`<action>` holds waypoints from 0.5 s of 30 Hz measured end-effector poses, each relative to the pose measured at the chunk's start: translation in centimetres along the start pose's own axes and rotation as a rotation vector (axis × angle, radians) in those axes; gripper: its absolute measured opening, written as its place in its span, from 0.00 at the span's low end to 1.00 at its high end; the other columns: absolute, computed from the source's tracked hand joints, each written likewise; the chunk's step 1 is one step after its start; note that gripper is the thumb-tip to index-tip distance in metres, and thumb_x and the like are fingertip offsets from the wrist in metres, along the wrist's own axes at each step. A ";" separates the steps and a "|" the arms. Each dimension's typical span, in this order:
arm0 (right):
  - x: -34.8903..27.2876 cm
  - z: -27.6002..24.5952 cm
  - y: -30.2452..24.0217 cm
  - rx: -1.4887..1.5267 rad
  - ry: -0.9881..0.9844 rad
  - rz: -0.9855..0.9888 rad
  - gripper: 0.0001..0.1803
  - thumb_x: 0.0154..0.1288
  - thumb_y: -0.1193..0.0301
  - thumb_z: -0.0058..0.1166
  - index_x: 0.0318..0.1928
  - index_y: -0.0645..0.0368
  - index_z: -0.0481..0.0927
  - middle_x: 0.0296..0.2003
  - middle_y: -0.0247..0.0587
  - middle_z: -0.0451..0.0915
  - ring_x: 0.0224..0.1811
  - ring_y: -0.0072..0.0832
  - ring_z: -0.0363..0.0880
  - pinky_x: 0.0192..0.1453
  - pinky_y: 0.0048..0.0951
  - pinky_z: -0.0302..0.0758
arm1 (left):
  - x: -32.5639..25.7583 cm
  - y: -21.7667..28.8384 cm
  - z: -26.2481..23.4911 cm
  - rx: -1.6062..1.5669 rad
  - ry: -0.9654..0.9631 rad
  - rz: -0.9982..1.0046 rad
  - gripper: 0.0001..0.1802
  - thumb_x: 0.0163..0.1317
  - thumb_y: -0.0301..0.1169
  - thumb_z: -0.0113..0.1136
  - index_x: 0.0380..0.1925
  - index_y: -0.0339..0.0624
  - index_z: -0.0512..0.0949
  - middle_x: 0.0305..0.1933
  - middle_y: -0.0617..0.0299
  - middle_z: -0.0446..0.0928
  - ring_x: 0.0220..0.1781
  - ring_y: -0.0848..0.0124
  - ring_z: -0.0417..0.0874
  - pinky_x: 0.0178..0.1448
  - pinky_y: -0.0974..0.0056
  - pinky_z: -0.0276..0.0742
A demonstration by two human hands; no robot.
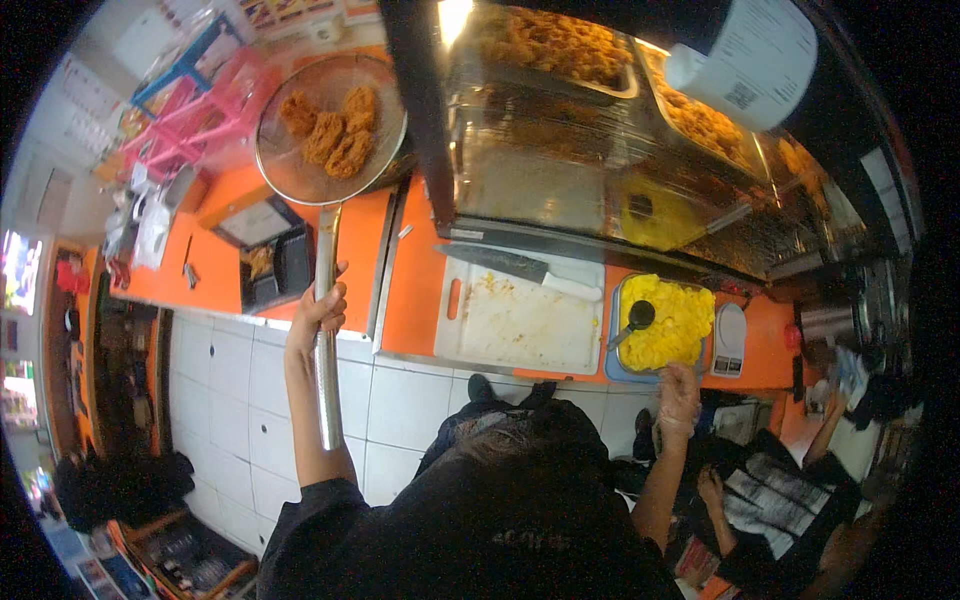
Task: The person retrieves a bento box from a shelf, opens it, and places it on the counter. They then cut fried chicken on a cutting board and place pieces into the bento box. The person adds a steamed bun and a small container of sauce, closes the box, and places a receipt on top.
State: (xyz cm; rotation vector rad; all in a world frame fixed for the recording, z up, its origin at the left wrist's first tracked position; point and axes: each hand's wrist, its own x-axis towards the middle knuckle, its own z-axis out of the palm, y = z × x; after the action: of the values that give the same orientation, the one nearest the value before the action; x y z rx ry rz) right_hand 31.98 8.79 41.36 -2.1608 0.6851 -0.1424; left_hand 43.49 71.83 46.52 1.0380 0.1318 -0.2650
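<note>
1. The place is a kitchen; its white tiled floor (215, 385) can be seen at 8 o'clock from the middle of the view.
2. The orange table (420, 310) crosses from 9 o'clock to 3 o'clock.
3. At 1 o'clock stands a glass cabinet (535, 195), with trays of fried food (560, 45) inside.
4. At 4 o'clock there is a co-worker (780, 495) in dark clothes, partly blurred.
5. The strainer (280, 160) has its round mesh at 11 o'clock, and its long metal handle (327, 250) goes down toward 8 o'clock. Whether the mesh touches something below, I cannot tell.
6. Near the centre a white cutting board (530, 335) lies on the table, with yellow crumbs on it.
7. At 3 o'clock is a blue tray (625, 375), filled with yellow food (680, 320).
8. A large knife (520, 268) lies along the 12 o'clock side of the board.
9. At 9 o'clock is a black box (290, 265), and at 3 o'clock, just beyond the tray, a white scale (730, 340).
10. The left grip (328, 307), at 9 o'clock, is closed around the handle.
11. The right grip (680, 400), at 4 o'clock, is just beside the tray; I cannot tell if it is open or closed.
12. A few brown fried pieces (348, 150) rest in the mesh.
13. A black scoop (642, 315) lies on the yellow food.
</note>
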 end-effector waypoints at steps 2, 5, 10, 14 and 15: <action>0.8 1.7 -3.0 0.060 -0.100 -0.057 0.12 0.72 0.67 0.57 0.50 0.61 0.80 0.45 0.41 0.82 0.50 0.31 0.79 0.57 0.30 0.75 | -3.2 -0.3 2.0 0.102 0.122 0.006 0.47 0.57 0.38 0.76 0.70 0.34 0.59 0.30 0.73 0.66 0.21 0.87 0.60 0.21 0.78 0.58; 0.0 6.8 -9.2 0.278 -0.241 -0.292 0.08 0.70 0.75 0.56 0.48 0.60 0.79 0.42 0.35 0.79 0.45 0.25 0.79 0.50 0.26 0.77 | -8.7 -1.0 4.7 0.177 0.238 0.009 0.48 0.52 0.37 0.78 0.68 0.31 0.60 0.26 0.74 0.65 0.20 0.85 0.62 0.21 0.76 0.59; -2.7 11.8 -21.9 0.248 -0.545 -0.786 0.10 0.68 0.80 0.53 0.48 0.63 0.78 0.43 0.40 0.79 0.47 0.27 0.79 0.51 0.28 0.79 | -18.8 -2.7 7.5 0.254 0.314 -0.129 0.42 0.53 0.28 0.74 0.66 0.33 0.62 0.26 0.73 0.64 0.19 0.82 0.65 0.20 0.74 0.62; -4.7 15.9 -29.9 0.261 -0.531 -1.242 0.20 0.56 0.80 0.58 0.52 0.58 0.79 0.45 0.47 0.80 0.48 0.45 0.80 0.56 0.40 0.78 | -26.5 -4.3 9.9 0.059 0.326 -0.392 0.41 0.52 0.18 0.71 0.66 0.36 0.62 0.25 0.73 0.64 0.19 0.81 0.67 0.20 0.73 0.64; -4.8 17.3 -31.3 0.295 -0.672 -1.220 0.24 0.56 0.76 0.60 0.55 0.56 0.77 0.46 0.49 0.80 0.49 0.49 0.79 0.59 0.46 0.76 | -28.1 -4.6 10.6 0.087 0.330 -0.450 0.41 0.52 0.16 0.70 0.66 0.37 0.62 0.25 0.72 0.65 0.19 0.80 0.68 0.20 0.72 0.65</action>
State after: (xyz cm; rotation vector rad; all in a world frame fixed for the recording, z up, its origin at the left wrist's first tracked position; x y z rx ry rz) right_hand 46.91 38.83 54.70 -1.8634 -1.0047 -0.1213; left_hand 15.03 64.84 54.58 1.1261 0.6611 -0.5083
